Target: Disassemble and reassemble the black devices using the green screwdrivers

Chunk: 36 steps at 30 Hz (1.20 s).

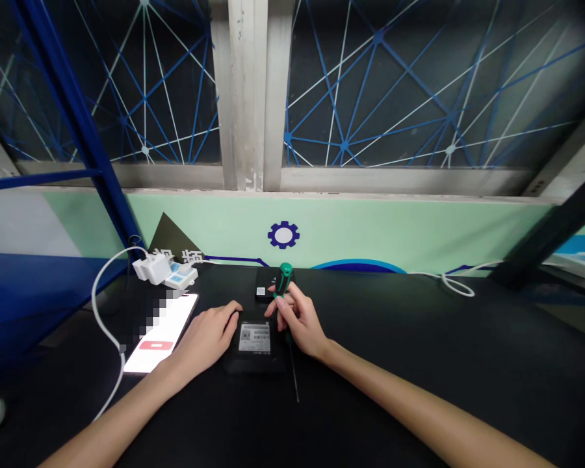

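A black table [419, 364] runs along a mint-green wall panel [370, 240] bearing a navy gear emblem [283, 234], beneath a window [409, 97] patterned with blue and white netting.

The right hand [297, 318] is closed around the green handle of a screwdriver [285, 279], held upright with its thin shaft pointing down, just right of a flat black case [253, 361] with a white label on top. Whether the tip touches the table cannot be told. The left hand [207, 338] lies half open over the case's left edge, fingers loosely curved, resting rather than clearly clamping.

Beyond, near the table's far edge, sits a second case [262, 284], partly behind the right fingers. Left of the left hand lies a lit phone [160, 331], its screen blurred. Past it, a white charger [151, 268] sits against a power strip [180, 276], and a white cable [93, 299] loops past the phone.
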Motion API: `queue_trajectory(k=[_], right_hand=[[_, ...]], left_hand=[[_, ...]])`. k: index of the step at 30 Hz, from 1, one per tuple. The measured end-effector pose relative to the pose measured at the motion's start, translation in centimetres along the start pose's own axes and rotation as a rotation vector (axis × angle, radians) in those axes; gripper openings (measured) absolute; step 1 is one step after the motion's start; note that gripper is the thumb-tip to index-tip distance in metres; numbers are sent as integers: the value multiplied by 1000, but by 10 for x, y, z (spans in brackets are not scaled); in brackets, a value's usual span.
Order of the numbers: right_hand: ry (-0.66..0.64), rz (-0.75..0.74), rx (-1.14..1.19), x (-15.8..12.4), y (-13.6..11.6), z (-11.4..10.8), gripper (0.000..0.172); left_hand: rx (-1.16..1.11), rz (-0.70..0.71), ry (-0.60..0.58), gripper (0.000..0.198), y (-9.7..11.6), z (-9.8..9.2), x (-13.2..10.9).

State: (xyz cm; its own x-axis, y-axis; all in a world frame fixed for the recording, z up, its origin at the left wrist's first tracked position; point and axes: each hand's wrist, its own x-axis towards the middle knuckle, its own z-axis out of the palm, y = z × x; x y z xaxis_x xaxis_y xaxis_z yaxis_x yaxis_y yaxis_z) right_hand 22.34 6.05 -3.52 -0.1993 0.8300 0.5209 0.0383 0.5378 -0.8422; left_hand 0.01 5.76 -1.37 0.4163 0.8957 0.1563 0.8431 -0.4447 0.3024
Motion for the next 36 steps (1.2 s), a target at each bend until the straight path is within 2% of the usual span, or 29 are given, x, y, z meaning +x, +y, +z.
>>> queue_trajectory(k=[17, 25, 32, 36], right_hand=[[11, 68, -11, 1, -1, 2, 28], [-18, -17, -16, -1, -2, 0, 30], [28, 68, 2, 2, -2, 2, 27], [12, 61, 14, 1, -2, 1, 25]], left_hand=[[9, -2, -8, 35, -1, 2, 0], [-3, -6, 0, 37, 1, 0, 0], [13, -3, -2, 35, 0, 1, 0], [12, -2, 3, 35, -1, 2, 0]])
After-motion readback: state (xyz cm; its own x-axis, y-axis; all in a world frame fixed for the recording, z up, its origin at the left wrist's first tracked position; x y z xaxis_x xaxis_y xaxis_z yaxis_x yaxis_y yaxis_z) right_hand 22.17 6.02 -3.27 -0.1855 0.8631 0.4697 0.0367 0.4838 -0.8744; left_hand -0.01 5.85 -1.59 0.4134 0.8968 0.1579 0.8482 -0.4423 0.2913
